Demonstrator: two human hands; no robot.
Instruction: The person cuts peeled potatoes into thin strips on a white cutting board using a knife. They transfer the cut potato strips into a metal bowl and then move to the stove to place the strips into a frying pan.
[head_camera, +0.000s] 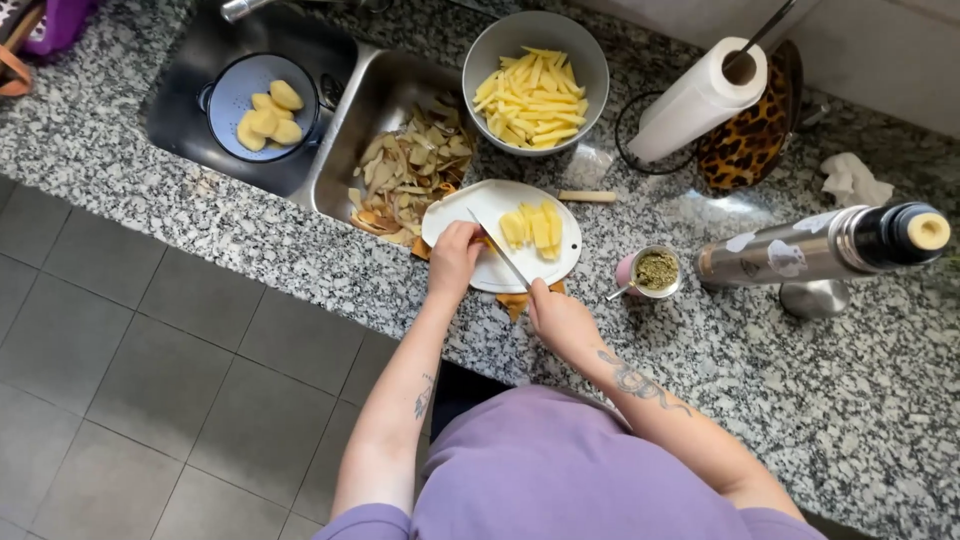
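Observation:
A white cutting board (455, 208) lies on the granite counter beside the sink. Several potato slices (531, 228) rest on it. My right hand (558, 315) grips the handle of a knife (497, 249), whose blade slants across the board toward the slices. My left hand (455, 258) rests on the board's near left part, fingers curled down next to the blade; whether it holds a piece is hidden. Behind the board stands a grey bowl (580, 52) filled with cut potato sticks (530, 98).
Potato peels (409, 170) fill the sink's right basin. A blue colander (226, 92) with peeled potatoes sits in the left basin. A paper towel roll (697, 100), a steel thermos (820, 250), a small herb-filled cup (655, 271) and one loose potato stick (588, 196) are on the counter.

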